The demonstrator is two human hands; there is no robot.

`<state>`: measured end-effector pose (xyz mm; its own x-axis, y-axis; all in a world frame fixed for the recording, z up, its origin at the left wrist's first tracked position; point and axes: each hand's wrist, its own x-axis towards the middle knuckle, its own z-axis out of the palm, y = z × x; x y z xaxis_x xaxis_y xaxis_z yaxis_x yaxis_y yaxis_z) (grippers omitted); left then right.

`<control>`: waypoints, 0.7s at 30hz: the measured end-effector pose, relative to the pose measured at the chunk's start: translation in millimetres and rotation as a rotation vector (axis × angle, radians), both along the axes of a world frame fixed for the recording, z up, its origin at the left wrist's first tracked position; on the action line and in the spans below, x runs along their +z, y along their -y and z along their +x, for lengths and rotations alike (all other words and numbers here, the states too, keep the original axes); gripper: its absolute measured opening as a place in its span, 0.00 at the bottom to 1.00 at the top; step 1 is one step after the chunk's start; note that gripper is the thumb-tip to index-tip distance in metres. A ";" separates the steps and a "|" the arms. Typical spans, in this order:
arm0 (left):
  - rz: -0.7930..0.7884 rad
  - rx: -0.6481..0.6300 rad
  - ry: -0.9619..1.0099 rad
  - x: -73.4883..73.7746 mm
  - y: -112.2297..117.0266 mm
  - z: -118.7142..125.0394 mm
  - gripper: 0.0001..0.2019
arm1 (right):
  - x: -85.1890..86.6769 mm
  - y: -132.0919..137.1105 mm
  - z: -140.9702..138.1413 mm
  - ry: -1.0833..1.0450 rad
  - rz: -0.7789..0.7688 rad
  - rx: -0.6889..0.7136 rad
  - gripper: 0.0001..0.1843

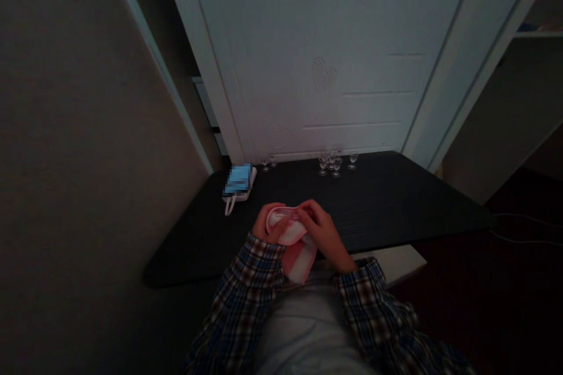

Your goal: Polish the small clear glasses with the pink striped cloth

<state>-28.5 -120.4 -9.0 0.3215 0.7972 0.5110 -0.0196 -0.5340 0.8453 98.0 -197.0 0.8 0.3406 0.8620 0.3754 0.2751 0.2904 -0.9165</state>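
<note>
Over the near edge of the table, my left hand [269, 224] is wrapped round a pink-and-white cloth [299, 261], whose lower end hangs down. Something clear and shiny shows in the cloth's upper fold; it may be a small glass, but I cannot make it out surely. My right hand [317, 224] is closed, its fingertips pressed to the cloth from the right. Beyond my hands, several small stemmed glasses [336, 167] stand upright in a group at the back of the table. Another stemmed glass [265, 164] stands farther left, beside a similar one.
The dark table [369, 205] backs onto a white panel [272, 58] with heart patterns. At its back left, a lit phone [238, 179] rests on a white block with a white strap loop. A pale board [402, 262] juts out below the front edge. Thin cables [528, 239] run at right.
</note>
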 end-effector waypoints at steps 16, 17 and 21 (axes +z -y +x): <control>-0.009 0.017 0.004 -1.2 0.3 2.1 0.13 | 0.4 0.8 -4.4 0.185 0.018 -0.162 0.10; -0.018 0.023 0.007 -1.0 0.9 2.0 0.13 | 1.9 0.3 -4.4 0.220 0.037 -0.208 0.09; -0.055 0.022 0.035 2.4 3.9 0.6 0.13 | 25.8 11.1 -8.0 0.318 0.142 -0.384 0.10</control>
